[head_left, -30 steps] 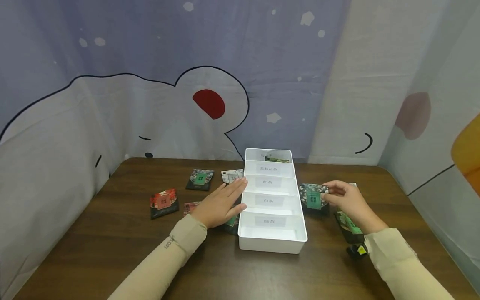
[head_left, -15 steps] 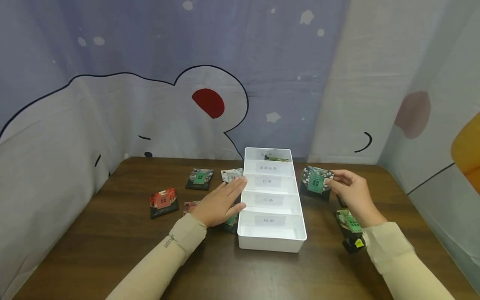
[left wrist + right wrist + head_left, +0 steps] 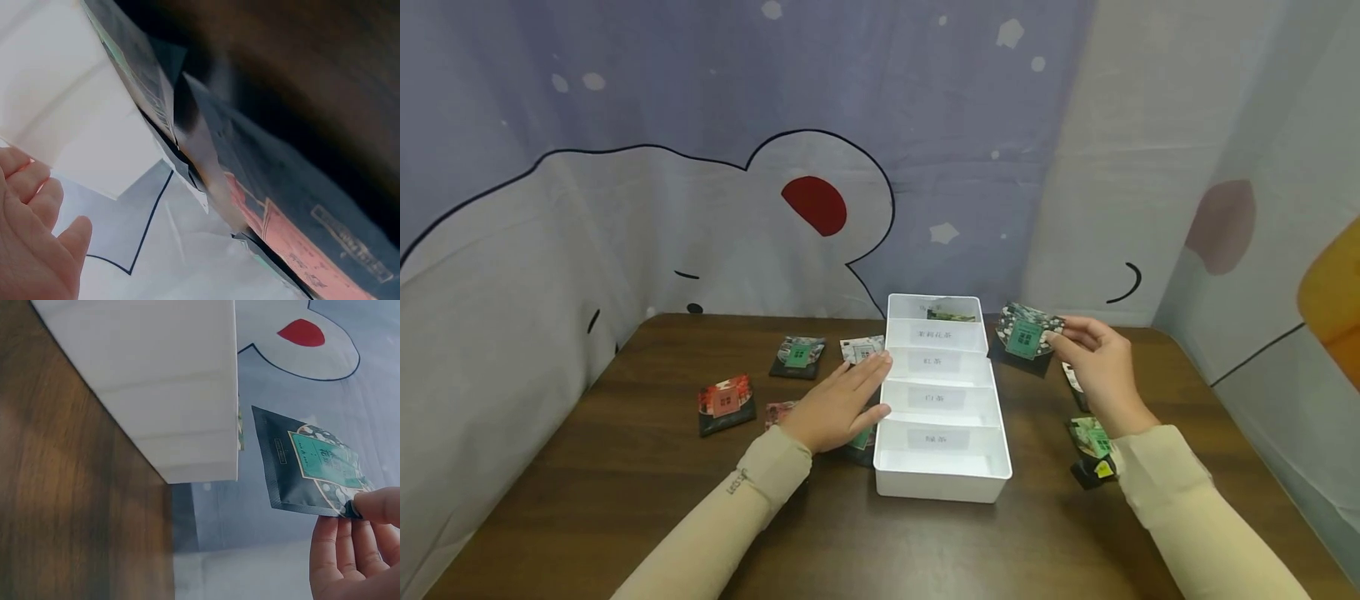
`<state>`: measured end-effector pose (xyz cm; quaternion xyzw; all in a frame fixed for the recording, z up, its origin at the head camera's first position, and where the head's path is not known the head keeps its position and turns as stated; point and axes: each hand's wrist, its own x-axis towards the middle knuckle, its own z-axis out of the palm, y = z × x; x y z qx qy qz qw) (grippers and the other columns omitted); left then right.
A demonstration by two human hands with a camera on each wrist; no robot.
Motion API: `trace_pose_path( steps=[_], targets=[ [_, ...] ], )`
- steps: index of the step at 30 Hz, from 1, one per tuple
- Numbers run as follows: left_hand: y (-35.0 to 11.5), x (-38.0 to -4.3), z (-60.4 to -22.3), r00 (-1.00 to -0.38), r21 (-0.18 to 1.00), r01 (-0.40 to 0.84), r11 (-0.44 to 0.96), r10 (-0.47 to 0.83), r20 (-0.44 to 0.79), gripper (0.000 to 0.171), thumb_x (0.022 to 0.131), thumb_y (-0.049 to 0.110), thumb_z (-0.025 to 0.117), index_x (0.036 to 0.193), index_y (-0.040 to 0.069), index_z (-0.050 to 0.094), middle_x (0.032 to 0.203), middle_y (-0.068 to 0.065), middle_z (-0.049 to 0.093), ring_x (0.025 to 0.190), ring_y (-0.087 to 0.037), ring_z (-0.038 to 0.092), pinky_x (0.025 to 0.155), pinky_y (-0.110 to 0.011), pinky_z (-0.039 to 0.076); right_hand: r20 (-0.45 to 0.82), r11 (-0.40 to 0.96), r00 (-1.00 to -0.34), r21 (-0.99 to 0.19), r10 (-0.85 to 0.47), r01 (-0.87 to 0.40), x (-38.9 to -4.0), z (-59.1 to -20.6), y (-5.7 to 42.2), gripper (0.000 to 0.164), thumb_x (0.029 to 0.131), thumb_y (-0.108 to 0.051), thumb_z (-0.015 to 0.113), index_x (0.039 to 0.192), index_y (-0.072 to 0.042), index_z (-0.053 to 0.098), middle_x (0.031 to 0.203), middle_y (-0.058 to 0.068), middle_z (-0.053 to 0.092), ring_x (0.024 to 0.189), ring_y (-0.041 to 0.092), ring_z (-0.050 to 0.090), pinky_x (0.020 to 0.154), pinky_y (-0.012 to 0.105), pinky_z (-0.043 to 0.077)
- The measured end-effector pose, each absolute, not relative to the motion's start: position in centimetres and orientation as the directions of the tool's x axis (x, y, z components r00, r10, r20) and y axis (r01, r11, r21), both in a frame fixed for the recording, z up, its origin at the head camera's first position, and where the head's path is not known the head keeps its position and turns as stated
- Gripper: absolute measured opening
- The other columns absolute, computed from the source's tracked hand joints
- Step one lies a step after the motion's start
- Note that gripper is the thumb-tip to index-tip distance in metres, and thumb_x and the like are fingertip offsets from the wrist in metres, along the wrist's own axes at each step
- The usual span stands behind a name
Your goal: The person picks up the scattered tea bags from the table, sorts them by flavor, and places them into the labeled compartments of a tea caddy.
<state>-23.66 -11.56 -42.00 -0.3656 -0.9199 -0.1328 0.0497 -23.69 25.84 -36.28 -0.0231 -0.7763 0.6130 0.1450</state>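
Could drop the sachet point(image 3: 1024, 338) from pinching only its edge in the right hand point(image 3: 1096, 362), with straight-fingered left hand point(image 3: 837, 404) at the box point(image 3: 936, 486).

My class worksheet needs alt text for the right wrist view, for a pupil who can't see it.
A right hand pinches a dark sachet with a green label by its edge, apart from a white box on a brown wooden table. Behind hangs a pale blue and white cloth with a red patch.
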Motion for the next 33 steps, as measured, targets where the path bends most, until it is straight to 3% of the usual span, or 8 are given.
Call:
trace_pose_path(
  steps=[5,13,19,33],
  targets=[
    [-11.5,-23.7,-42.3,-0.733,0.204,0.681,0.704,0.655,0.184,0.071,0.107,0.046,0.044,0.162,0.007,0.021,0.168,-0.008,0.02,0.155,-0.024,0.018,0.125,-0.051,0.014,0.209,0.215,-0.951,-0.963,0.226,-0.161,-24.2,-36.0,24.9,0.021,0.095,-0.015,0.072,0.115,-0.009,0.067,0.09,-0.016,0.069,0.082,-0.001,0.067,0.071,0.012,0.055],
    [-11.6,-23.7,-42.6,-0.735,0.209,0.678,0.705,0.652,0.186,0.071,0.107,0.046,0.044,0.162,0.008,0.021,0.168,-0.007,0.019,0.155,-0.024,0.018,0.125,-0.049,0.013,0.252,0.126,-0.944,-0.965,0.214,-0.229,-26.0,-35.9,23.3,0.027,0.094,-0.003,0.071,0.119,0.004,0.064,0.089,-0.011,0.07,0.085,0.002,0.066,0.08,0.016,0.057],
    [-11.6,-23.8,-42.7,-0.736,0.208,0.677,0.706,0.65,0.192,0.07,0.108,0.045,0.044,0.162,0.008,0.02,0.168,-0.007,0.019,0.155,-0.023,0.018,0.126,-0.049,0.013,0.273,0.091,-0.944,-0.961,0.183,-0.26,-27.2,-35.9,22.2,0.022,0.093,0.001,0.069,0.115,0.004,0.064,0.088,-0.008,0.069,0.082,0.004,0.066,0.074,0.017,0.058],
    [-11.4,-23.8,-42.5,-0.736,0.2,0.676,0.709,0.65,0.189,0.071,0.108,0.046,0.042,0.163,0.008,0.019,0.169,-0.006,0.018,0.155,-0.022,0.016,0.125,-0.051,0.016,0.32,0.131,-0.945,-0.942,0.068,-0.31,-29.4,-37.2,20.5,0.027,0.097,0.005,0.061,0.12,0.017,0.057,0.092,-0.003,0.064,0.083,0.003,0.067,0.081,0.026,0.06]
  ],
)
